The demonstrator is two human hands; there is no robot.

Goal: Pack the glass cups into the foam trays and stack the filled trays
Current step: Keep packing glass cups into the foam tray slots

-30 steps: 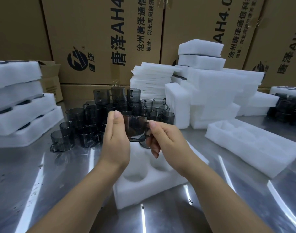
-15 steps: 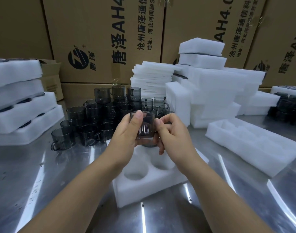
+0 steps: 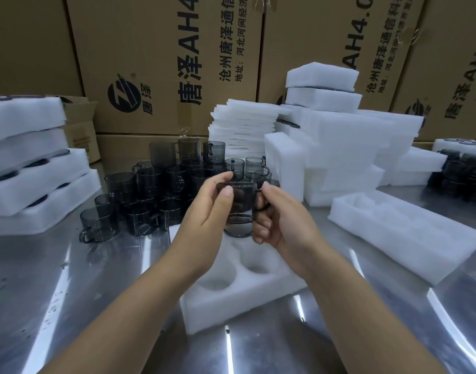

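Note:
A smoky grey glass cup (image 3: 240,202) is upright in the air above the white foam tray (image 3: 239,295). My left hand (image 3: 204,211) grips its left side, thumb on the front. My right hand (image 3: 278,220) pinches the handle on its right. Another grey cup (image 3: 238,231) sits in a far pocket of the tray just below; two near pockets are bare. A crowd of several grey cups (image 3: 155,190) stands on the steel table behind.
Filled foam trays (image 3: 28,174) are stacked at left. An empty long foam tray (image 3: 401,233) lies at right, with piled foam blocks (image 3: 339,147) and foam sheets (image 3: 242,130) behind. More dark cups (image 3: 466,171) sit far right. Cardboard boxes (image 3: 177,63) wall the back.
The cup went from lying sideways between my hands to upright, and it has dropped slightly toward the tray. My right hand shifted onto the handle.

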